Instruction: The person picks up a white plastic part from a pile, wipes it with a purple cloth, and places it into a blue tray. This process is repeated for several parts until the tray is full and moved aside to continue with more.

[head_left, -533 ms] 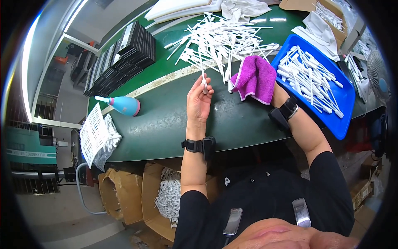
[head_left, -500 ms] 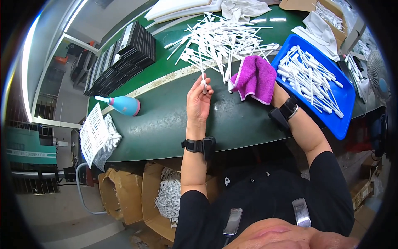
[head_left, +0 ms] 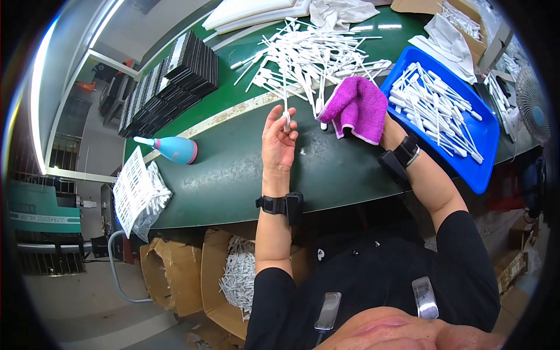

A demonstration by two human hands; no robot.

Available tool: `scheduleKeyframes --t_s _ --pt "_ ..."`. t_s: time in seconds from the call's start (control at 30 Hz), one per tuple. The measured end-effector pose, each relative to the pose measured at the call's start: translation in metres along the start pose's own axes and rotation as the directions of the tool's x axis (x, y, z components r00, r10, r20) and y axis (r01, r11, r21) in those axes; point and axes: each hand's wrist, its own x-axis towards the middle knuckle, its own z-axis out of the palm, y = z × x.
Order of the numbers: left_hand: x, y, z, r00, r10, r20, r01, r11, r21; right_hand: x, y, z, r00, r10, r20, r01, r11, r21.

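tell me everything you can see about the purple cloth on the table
The purple cloth is a soft, fuzzy, towel-like rag in bright magenta-purple with a pale stitched edge. It sits bunched and folded into a mound on the green table, between the pile of white sticks and the blue tray. The right hand is hidden beneath it, with only the wrist and watch band showing at its lower right. A white stick pokes out under its left edge.

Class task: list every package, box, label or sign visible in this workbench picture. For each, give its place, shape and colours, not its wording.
Open brown carton: under the table's near edge, full of white sticks.
Second brown carton: left of it, flaps open.
Brown box: far right of the table, holding white sticks.
White printed sheet: table's left end, rectangular with dark rows.
Teal panel with white band: far left.
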Motion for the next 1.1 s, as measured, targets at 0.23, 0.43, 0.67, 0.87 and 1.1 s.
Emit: scheduleKeyframes --t_s 0.23,0.43,0.67,0.87,1.1 --pt "0.003 -0.005 0.026 0.999 -0.026 0.031 0.021 0.989 0.149 0.028 0.010 -0.068 0.960 0.124 0.253 -0.003 0.903 -0.430" --pt "-0.007 -0.001 0.018 0.974 -0.184 0.132 0.056 0.759 0.648 -0.013 0.005 0.014 0.995 0.078 0.055 -0.041 0.870 -0.491" --pt "-0.002 -0.009 0.024 0.999 -0.019 0.044 -0.007 0.845 0.534 -0.027 -0.102 0.050 0.953 -0.087 -0.289 0.075 0.996 -0.052" --pt "0.005 -0.012 0.023 0.993 -0.077 0.084 0.019 0.839 0.544 -0.037 -0.313 0.016 0.557 -0.753 -0.350 0.411 0.616 -0.672" --pt "0.010 -0.012 0.014 0.994 -0.036 0.101 -0.036 0.776 0.630 -0.033 -0.154 -0.050 0.885 -0.466 0.002 0.444 0.841 -0.308"
